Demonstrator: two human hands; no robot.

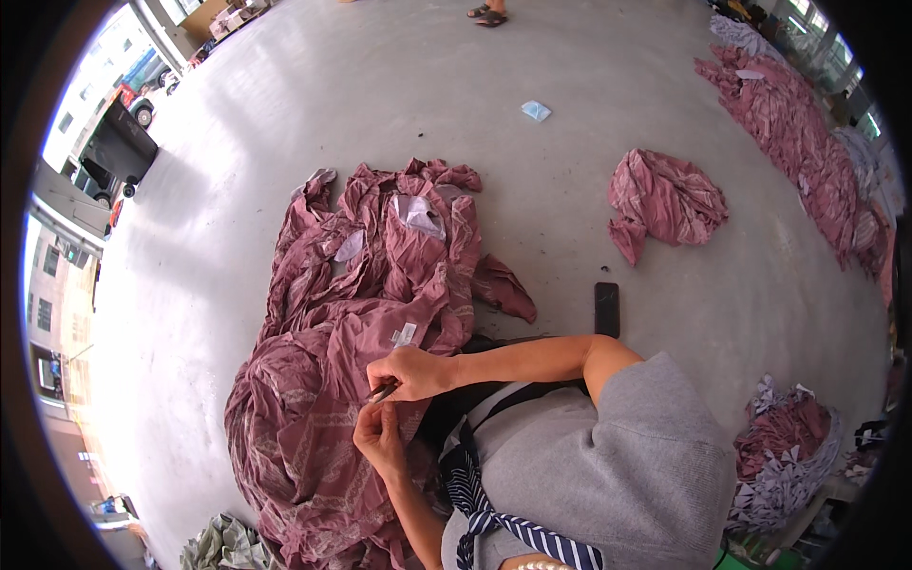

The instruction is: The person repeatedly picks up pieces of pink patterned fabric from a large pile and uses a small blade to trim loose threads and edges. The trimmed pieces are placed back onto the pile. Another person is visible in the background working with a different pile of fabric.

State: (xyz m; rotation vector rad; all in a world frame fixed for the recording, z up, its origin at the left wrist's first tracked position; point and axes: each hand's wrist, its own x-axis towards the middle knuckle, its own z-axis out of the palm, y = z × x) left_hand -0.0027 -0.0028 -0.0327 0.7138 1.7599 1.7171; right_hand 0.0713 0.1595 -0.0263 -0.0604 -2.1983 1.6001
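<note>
A large heap of dusty-pink patterned fabric (313, 418) lies in front of me and spills to the left. Over it, my right hand (415, 372) is closed on a small dark tool (383, 391), perhaps thread snips; its exact kind is too small to tell. Just below, my left hand (380, 439) pinches with its fingertips close to the tool's end. What those fingers hold is hidden. A white label (405, 334) shows on the fabric beyond my right hand. Farther up the heap are white pieces (419, 217) of cloth.
A black phone (606, 310) lies on the grey floor, with a smaller pink fabric bundle (667, 199) beyond. Farther off is a blue-white packet (536, 111). More cloth piles (793, 133) line the right side. A dark bin (119, 142) stands left; a person's feet (488, 15) show at the top.
</note>
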